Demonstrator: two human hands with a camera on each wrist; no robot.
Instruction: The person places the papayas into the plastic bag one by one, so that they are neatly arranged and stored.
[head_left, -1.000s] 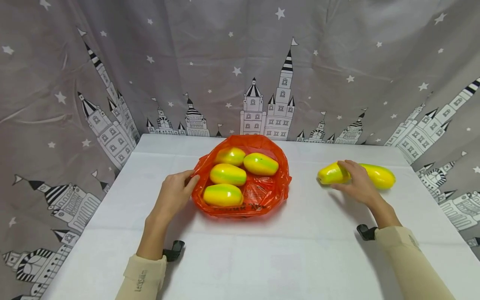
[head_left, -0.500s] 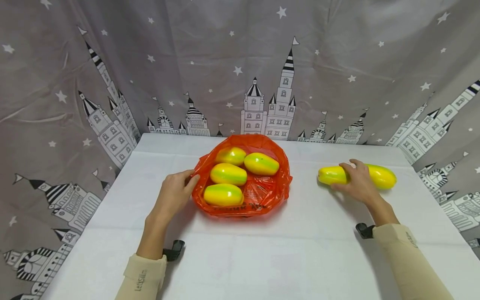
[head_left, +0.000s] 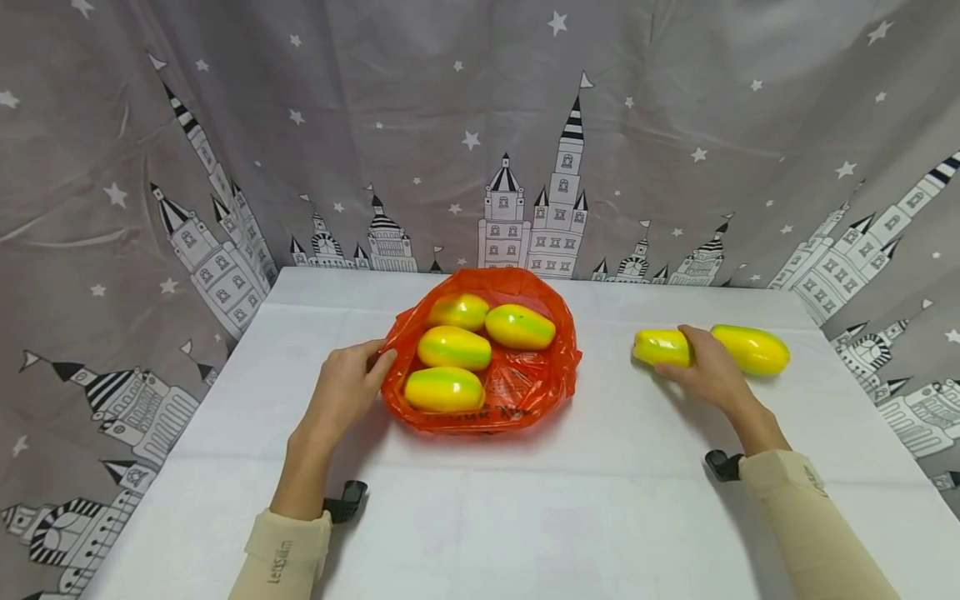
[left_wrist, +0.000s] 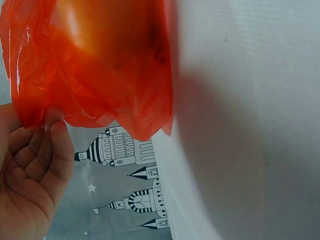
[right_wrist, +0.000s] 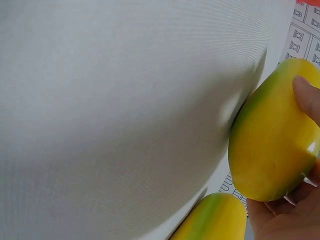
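Observation:
An opened red plastic bag (head_left: 525, 379) sits on the white-covered table with several glossy yellow-green papayas (head_left: 453, 347) inside. At its left rim my left hand (head_left: 347, 385) pinches the thin plastic; in the left wrist view the bag edge (left_wrist: 90, 107) lies between thumb and curled fingers. Over on the right, my right hand (head_left: 712, 371) grips a papaya (head_left: 662, 348), thumb on the near side and fingers round the far side. The right wrist view has this papaya (right_wrist: 275, 135) close over the cloth. Another papaya (head_left: 752, 350) lies just right of the hand.
A grey curtain (head_left: 420, 108) printed with castles and stars hangs behind the table and along its sides. White cloth (head_left: 525, 525) stretches between the bag and the right hand and toward the front.
My right hand has closed round the left-hand papaya, and a wider gap shows between hand and the other papaya. The left hand and bag stay put.

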